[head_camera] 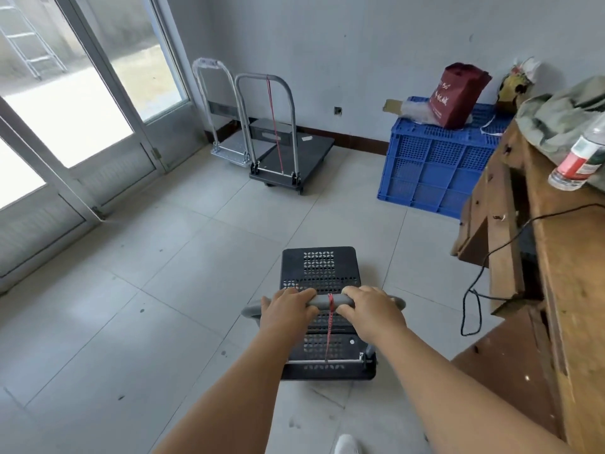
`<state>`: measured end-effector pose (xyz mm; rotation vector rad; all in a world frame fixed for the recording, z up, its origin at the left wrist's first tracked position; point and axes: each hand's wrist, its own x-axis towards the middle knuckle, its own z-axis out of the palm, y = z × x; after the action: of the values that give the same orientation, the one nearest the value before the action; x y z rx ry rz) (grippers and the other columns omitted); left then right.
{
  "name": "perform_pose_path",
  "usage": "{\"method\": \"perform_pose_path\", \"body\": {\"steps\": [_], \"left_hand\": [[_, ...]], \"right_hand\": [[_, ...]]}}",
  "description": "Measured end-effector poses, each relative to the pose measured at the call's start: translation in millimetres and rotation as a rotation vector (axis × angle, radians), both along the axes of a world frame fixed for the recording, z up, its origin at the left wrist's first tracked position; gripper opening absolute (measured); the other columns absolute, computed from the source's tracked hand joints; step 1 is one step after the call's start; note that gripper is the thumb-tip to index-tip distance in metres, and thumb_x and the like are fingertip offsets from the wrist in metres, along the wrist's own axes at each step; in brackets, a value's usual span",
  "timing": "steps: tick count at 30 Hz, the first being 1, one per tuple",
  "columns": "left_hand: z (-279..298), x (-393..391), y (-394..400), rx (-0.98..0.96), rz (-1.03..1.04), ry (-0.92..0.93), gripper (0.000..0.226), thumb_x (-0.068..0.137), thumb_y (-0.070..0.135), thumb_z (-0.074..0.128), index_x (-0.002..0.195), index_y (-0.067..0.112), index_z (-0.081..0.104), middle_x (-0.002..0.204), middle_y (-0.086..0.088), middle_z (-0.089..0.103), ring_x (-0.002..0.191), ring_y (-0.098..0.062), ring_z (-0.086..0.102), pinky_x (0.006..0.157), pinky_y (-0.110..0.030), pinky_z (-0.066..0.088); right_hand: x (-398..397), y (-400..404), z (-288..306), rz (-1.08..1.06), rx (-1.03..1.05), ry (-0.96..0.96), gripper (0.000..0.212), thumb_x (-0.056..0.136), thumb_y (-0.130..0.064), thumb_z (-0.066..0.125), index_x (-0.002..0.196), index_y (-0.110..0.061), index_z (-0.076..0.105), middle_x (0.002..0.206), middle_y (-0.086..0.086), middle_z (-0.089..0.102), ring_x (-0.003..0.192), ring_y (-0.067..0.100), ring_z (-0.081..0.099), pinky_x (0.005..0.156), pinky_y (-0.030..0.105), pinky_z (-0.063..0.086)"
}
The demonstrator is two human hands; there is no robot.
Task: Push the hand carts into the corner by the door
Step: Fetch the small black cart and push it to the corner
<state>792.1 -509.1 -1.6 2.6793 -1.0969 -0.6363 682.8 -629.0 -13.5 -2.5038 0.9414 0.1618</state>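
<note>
A small black perforated hand cart stands on the tiled floor right in front of me. Its grey handle bar has a red cord tied at the middle. My left hand grips the bar left of the cord. On the other side of the cord my right hand grips the bar too. Two more carts stand in the far corner by the glass door: a silver one against the wall and a black one with a red cord beside it.
A blue plastic crate with a dark red bag on top stands at the back right. A wooden bench with a bottle, cloth and a dangling black cable lines the right side. Open tiled floor lies between me and the corner.
</note>
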Motion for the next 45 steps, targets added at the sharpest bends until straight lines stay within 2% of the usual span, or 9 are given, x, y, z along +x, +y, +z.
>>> {"method": "perform_pose_path", "body": {"steps": [4, 10, 22, 30, 37, 45], "left_hand": [[-2.6, 43.2, -38.5, 0.021, 0.041, 0.000, 0.034, 0.096, 0.036, 0.041, 0.130, 0.037, 0.047, 0.130, 0.001, 0.053, 0.135, -0.026, 0.033, 0.109, -0.054, 0.025], [0.4, 122.7, -95.7, 0.002, -0.037, -0.009, 0.029, 0.094, 0.034, 0.044, 0.120, 0.035, 0.054, 0.116, 0.002, 0.059, 0.118, -0.021, 0.045, 0.101, -0.048, 0.036], [-12.0, 267.4, -232.9, 0.008, -0.140, -0.049, 0.033, 0.096, 0.035, 0.042, 0.128, 0.033, 0.050, 0.128, 0.001, 0.054, 0.126, -0.023, 0.038, 0.102, -0.047, 0.028], [-10.6, 357.0, -318.0, 0.001, -0.217, -0.029, 0.024, 0.095, 0.034, 0.042, 0.116, 0.034, 0.054, 0.121, 0.001, 0.056, 0.121, -0.023, 0.041, 0.099, -0.046, 0.030], [-12.7, 426.3, -410.7, -0.006, -0.236, -0.031, 0.031, 0.095, 0.034, 0.041, 0.124, 0.036, 0.051, 0.122, 0.002, 0.056, 0.120, -0.021, 0.041, 0.101, -0.046, 0.029], [-10.5, 502.7, -521.2, 0.008, -0.216, -0.017, 0.034, 0.094, 0.033, 0.042, 0.127, 0.036, 0.051, 0.123, 0.003, 0.055, 0.122, -0.020, 0.042, 0.101, -0.043, 0.029]], "right_hand": [[46.9, -35.6, 2.3, 0.010, 0.006, 0.037, 0.030, 0.095, -0.044, 0.046, 0.118, -0.025, 0.053, 0.122, 0.004, 0.056, 0.118, 0.025, 0.045, 0.097, 0.046, 0.041], [115.1, -88.2, 6.9, -0.009, 0.002, 0.059, 0.030, 0.097, -0.041, 0.042, 0.120, -0.025, 0.051, 0.123, 0.006, 0.055, 0.118, 0.027, 0.046, 0.095, 0.045, 0.040], [248.2, -208.6, 5.5, -0.133, -0.016, 0.041, 0.021, 0.095, -0.039, 0.045, 0.109, -0.026, 0.053, 0.112, 0.001, 0.057, 0.110, 0.023, 0.048, 0.090, 0.042, 0.042], [329.8, -282.9, 5.3, -0.224, -0.029, 0.039, 0.025, 0.096, -0.040, 0.043, 0.117, -0.029, 0.052, 0.117, -0.001, 0.057, 0.115, 0.022, 0.047, 0.091, 0.040, 0.036], [397.2, -371.2, -2.3, -0.278, -0.035, 0.013, 0.021, 0.095, -0.040, 0.042, 0.111, -0.031, 0.053, 0.113, -0.003, 0.056, 0.113, 0.021, 0.047, 0.090, 0.043, 0.038], [475.3, -485.0, -3.5, -0.237, -0.005, 0.022, 0.027, 0.096, -0.039, 0.043, 0.119, -0.028, 0.052, 0.121, 0.001, 0.056, 0.118, 0.023, 0.045, 0.096, 0.046, 0.037]]}}
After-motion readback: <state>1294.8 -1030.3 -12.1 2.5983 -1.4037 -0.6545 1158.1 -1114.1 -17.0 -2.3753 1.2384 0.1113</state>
